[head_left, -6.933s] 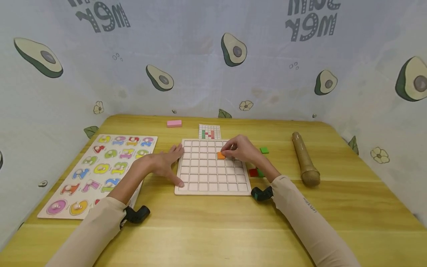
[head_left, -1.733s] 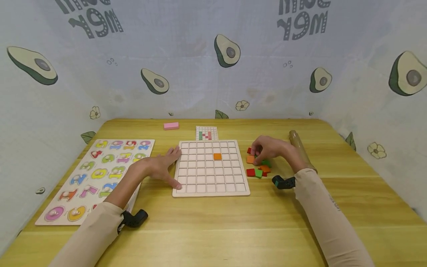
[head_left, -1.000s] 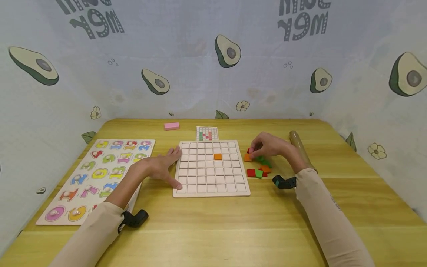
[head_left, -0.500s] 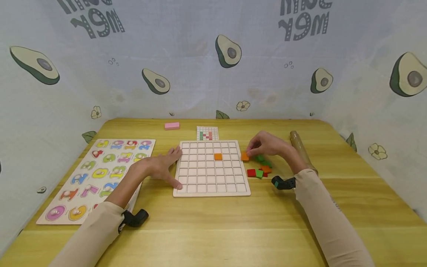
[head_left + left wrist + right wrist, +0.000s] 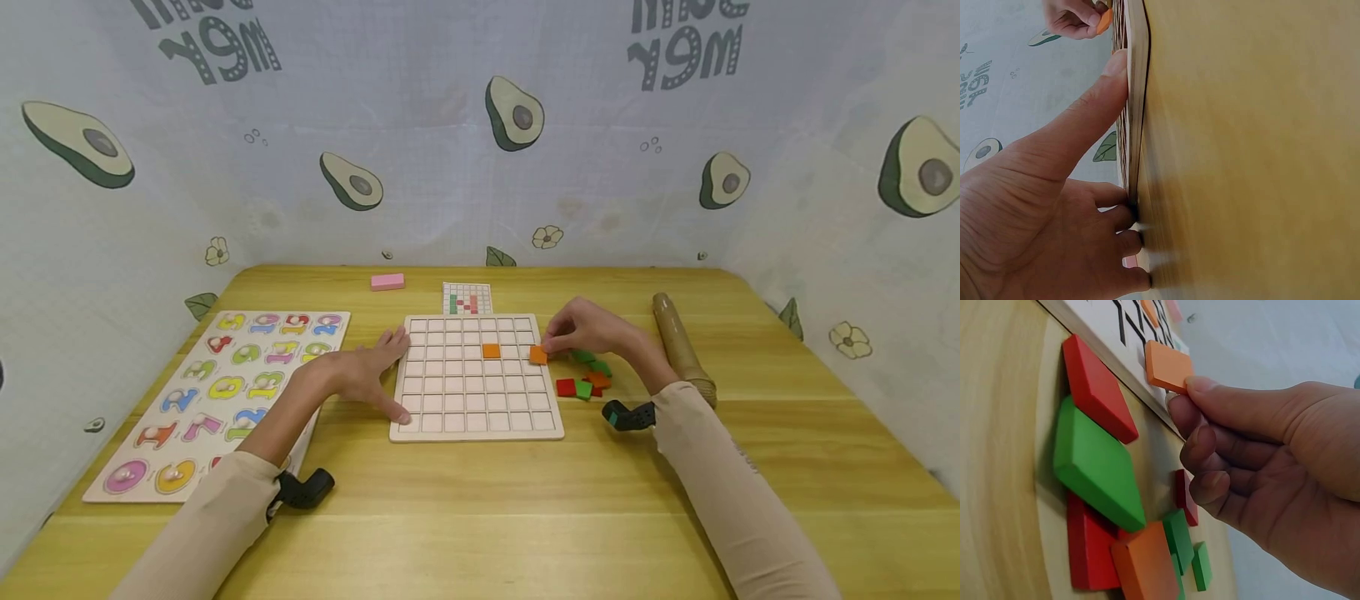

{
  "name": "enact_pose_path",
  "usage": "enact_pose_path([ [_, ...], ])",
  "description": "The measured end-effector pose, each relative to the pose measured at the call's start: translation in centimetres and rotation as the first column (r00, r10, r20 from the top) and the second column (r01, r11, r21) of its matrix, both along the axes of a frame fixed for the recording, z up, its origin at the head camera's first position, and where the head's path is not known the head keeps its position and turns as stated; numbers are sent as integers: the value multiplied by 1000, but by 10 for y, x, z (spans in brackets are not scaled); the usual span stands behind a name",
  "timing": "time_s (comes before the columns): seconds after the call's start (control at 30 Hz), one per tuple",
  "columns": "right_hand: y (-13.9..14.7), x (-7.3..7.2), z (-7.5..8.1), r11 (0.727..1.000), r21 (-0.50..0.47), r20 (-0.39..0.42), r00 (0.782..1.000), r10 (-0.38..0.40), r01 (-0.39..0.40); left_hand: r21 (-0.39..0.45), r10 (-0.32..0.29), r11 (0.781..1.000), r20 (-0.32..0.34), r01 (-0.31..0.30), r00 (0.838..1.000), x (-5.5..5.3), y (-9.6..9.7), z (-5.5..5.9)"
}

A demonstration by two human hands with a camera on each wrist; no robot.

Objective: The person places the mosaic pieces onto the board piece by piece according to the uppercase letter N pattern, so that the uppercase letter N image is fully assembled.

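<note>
Between thumb and fingertips my right hand [image 5: 588, 327] pinches an orange square tile [image 5: 1169, 365], held over the right edge of the pale wooden grid board [image 5: 453, 408]. Another orange tile [image 5: 491, 351] lies in a cell right of the board's middle. My left hand [image 5: 362, 379] rests along the board's left side, thumb on the near left corner and fingers spread against the edge; the left wrist view shows the thumb [image 5: 1088, 115] at the rim. Loose red, green and orange tiles lie right of the board, among them a red tile [image 5: 1099, 387] and a green tile [image 5: 1097, 465].
A small pattern card [image 5: 467, 298] lies behind the board, with a pink block [image 5: 387, 282] to its left. A number puzzle board [image 5: 187, 425] covers the table's left side. A brown wooden, stick-shaped object [image 5: 678, 342] lies at the right, near the right forearm.
Earlier, my right hand placed an orange tile on the board and went back to the loose tiles. It has since picked up another orange tile and moved it left to the board's edge.
</note>
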State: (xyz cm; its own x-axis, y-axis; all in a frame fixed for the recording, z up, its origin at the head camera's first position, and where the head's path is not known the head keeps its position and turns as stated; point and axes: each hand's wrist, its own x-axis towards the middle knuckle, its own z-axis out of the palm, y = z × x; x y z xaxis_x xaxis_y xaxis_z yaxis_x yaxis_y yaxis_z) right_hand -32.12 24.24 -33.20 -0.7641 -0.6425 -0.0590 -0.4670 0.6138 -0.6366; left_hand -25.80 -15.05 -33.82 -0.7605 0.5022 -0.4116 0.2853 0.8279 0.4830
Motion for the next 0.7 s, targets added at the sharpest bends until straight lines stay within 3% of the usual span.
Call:
enact_pose_path([
  [0.7,-29,5,-8,999,-30,-23,999,-46,45,-5,9,1000,0,-9,1000,-1,1,0],
])
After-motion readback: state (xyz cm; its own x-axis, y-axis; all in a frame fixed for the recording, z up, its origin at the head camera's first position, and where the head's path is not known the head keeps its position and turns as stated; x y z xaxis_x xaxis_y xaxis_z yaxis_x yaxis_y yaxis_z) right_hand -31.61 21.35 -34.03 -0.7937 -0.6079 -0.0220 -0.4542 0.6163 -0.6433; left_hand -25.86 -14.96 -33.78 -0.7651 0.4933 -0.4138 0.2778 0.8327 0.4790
